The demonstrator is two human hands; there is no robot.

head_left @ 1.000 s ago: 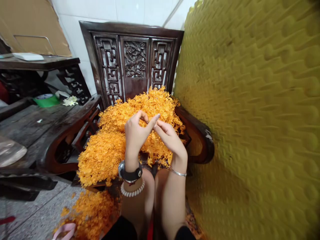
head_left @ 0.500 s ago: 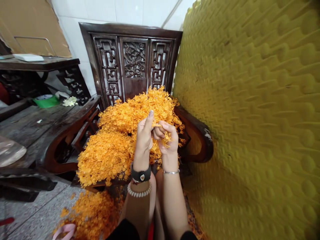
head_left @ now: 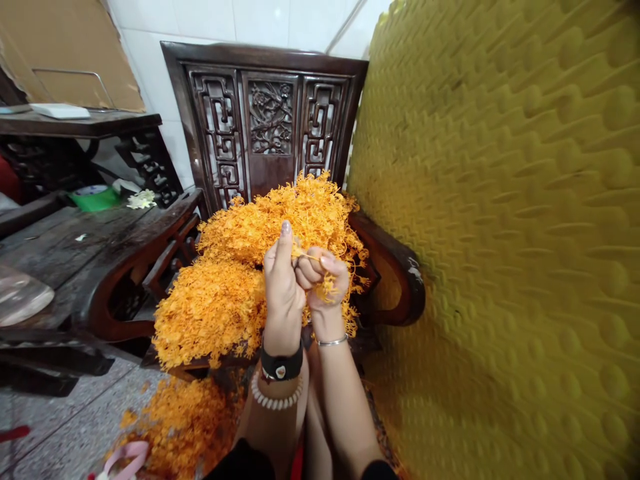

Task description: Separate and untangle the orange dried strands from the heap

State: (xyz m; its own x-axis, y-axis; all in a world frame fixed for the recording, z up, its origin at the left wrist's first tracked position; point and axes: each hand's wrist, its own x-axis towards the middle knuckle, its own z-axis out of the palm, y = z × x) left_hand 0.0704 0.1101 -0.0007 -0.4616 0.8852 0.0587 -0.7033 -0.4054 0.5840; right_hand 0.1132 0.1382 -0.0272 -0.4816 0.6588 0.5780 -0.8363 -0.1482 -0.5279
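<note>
A big heap of small orange artificial flower sprigs (head_left: 235, 280) covers the seat of a dark carved wooden chair (head_left: 265, 113). Both hands are raised together just above the heap's near side. My left hand (head_left: 283, 283) is closed, its index finger pointing up, and pinches a thin orange stem. My right hand (head_left: 323, 280) is curled in a fist round a small orange flower sprig (head_left: 327, 288), touching the left hand. The left wrist wears a black watch and a bead bracelet, the right a thin silver bangle.
A tall yellow foam sheet (head_left: 500, 253) with a bumpy surface fills the right side. More orange sprigs (head_left: 185, 420) lie on the floor below the chair. A dark wooden bench (head_left: 75, 253) stands at left, with a green dish (head_left: 94, 199) on it.
The hands have drawn together and come up closer to me. The right hand has closed from spread fingers into a fist round a sprig lifted off the heap.
</note>
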